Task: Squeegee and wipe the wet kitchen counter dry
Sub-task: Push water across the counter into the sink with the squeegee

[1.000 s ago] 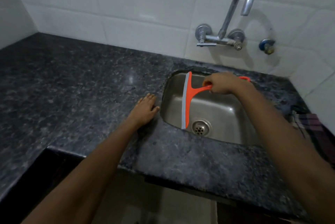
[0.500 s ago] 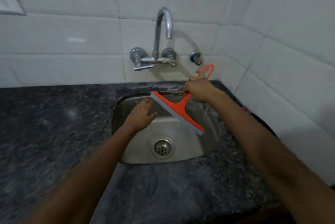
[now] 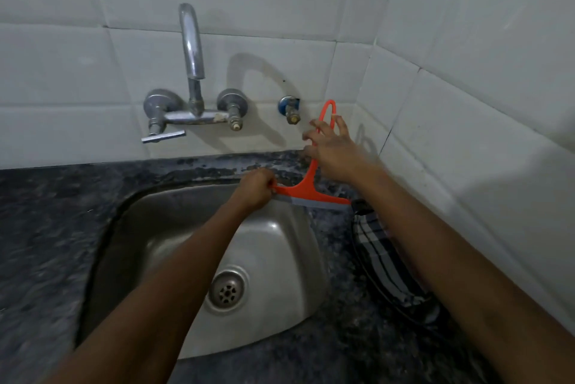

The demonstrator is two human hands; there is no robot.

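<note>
An orange squeegee with a grey rubber blade lies across the back right corner of the steel sink, blade side toward me. My left hand pinches the left end of the blade. My right hand rests over the handle with fingers spread; the handle's loop sticks up past the fingers. The dark speckled granite counter surrounds the sink, and the strip behind the sink shows wet patches.
A chrome wall tap hangs over the sink's back edge, with a small blue valve to its right. A checked cloth lies on the counter right of the sink, partly under my right arm. White tiled walls meet in the right corner.
My left hand left the counter, crossed the sink and took the blade's left end. The squeegee swung from over the basin to the back right corner, and my right hand's fingers loosened.
</note>
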